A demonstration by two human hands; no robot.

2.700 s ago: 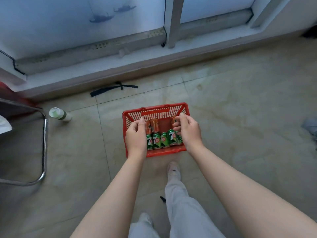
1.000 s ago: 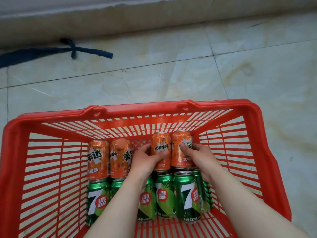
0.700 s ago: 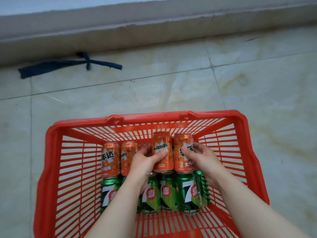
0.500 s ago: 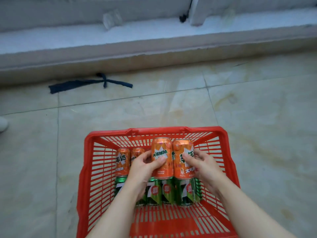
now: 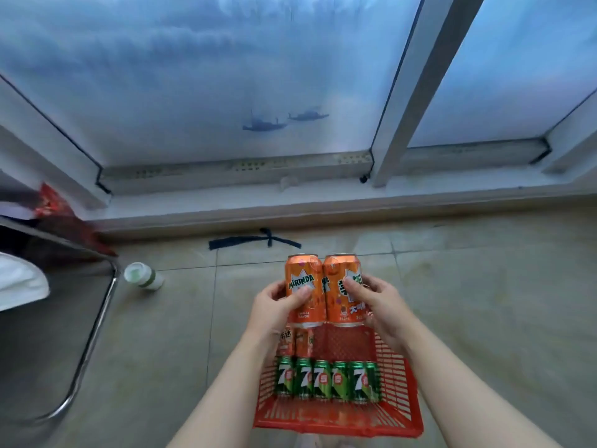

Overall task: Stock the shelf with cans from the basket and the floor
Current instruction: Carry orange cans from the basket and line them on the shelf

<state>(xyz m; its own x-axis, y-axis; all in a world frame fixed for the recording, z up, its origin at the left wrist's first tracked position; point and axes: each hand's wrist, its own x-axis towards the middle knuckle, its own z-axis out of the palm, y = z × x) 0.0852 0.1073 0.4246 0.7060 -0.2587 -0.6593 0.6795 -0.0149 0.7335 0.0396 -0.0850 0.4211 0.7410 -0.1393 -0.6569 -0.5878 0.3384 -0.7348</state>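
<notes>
My left hand [image 5: 274,307] grips an orange Mirinda can [image 5: 303,287], and my right hand [image 5: 376,302] grips a second orange can [image 5: 342,286]. Both cans are upright, side by side and touching, lifted well above the red plastic basket [image 5: 400,412] on the floor. Inside the basket two more orange cans [image 5: 295,342] stand at the back left. Several green 7-Up cans [image 5: 326,379] stand in a row along the front. My forearms hide part of the basket's sides.
A white and green bottle [image 5: 143,276] lies on the tiled floor to the left. A metal-framed chair [image 5: 97,324] stands at the far left with red packaging [image 5: 55,208] on it. A dark strap [image 5: 252,240] lies by the window sill [image 5: 290,202].
Both hands have lifted the two orange cans up out of the basket. My view has risen, and the window, chair and bottle have come into sight.
</notes>
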